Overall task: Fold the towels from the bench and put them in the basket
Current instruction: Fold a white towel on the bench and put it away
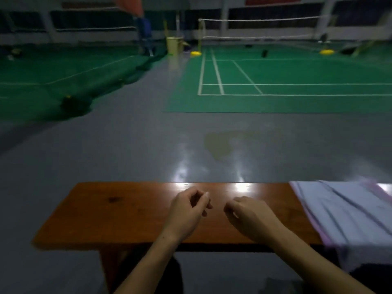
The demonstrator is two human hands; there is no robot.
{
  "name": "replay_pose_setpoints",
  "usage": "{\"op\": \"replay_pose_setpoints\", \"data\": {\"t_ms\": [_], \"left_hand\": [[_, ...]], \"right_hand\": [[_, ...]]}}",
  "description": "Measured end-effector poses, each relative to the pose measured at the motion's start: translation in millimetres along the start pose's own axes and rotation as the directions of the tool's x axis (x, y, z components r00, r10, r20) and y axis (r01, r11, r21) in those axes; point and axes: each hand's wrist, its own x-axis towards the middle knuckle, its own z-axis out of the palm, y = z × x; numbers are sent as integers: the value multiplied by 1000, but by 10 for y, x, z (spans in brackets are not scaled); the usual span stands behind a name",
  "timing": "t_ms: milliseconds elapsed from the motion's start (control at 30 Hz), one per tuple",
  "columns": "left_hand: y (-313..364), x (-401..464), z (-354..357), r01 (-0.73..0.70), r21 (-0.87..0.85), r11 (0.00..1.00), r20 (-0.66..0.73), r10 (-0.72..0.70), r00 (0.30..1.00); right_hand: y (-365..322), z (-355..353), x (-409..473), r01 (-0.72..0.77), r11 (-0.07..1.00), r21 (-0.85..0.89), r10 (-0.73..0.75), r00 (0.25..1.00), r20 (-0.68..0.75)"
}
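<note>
A brown wooden bench (118, 211) runs across the lower part of the view. A pale lilac towel (343, 215) with a pink edge lies spread over its right end and hangs over the front edge. My left hand (187, 209) and my right hand (248, 215) hover side by side above the bench's middle, fingers loosely curled, holding nothing. The towel lies well to the right of my right hand. No basket is in view.
Grey floor stretches beyond the bench. Green badminton courts (297, 75) with white lines and nets lie farther back. A pale bin (174, 44) and a person's legs (146, 39) stand far off between the courts.
</note>
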Motion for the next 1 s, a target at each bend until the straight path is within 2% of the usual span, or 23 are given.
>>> {"op": "replay_pose_setpoints", "data": {"t_ms": [100,233,400,467,567,700,800,867,900,933,1000], "left_hand": [[146,199,604,-1,36,999,140,-4,990],[374,409,1493,-20,46,999,304,5,953],[378,611,2507,-21,116,993,408,-29,913],[336,660,2831,-2,126,992,433,-53,900],[301,732,3195,32,140,990,407,-87,909],[208,811,3494,171,105,980,351,-198,915],[219,879,3631,329,-31,944,343,-299,891],[323,897,3672,411,-213,886,351,-323,879],[384,898,3662,377,-332,865,308,-278,910],[411,907,3635,282,-415,865,217,-207,954],[385,930,3539,101,-438,893,30,-98,995]], "right_hand": [[713,-6,-423,-224,974,43,226,973,-37],[1643,40,-967,-538,840,68,542,839,-46],[2388,235,-1454,-725,675,139,726,686,50],[2494,382,-1532,-741,654,154,733,670,114],[2530,498,-1481,-725,677,127,709,689,150],[2550,528,-1387,-712,671,209,696,701,154],[2518,511,-1382,-671,661,336,700,713,47],[2465,509,-1378,-576,694,432,651,758,-35],[2434,505,-1379,-510,720,471,605,794,-65],[2409,491,-1384,-455,741,494,563,821,-89],[2446,473,-1408,-387,765,515,528,835,-157]]}}
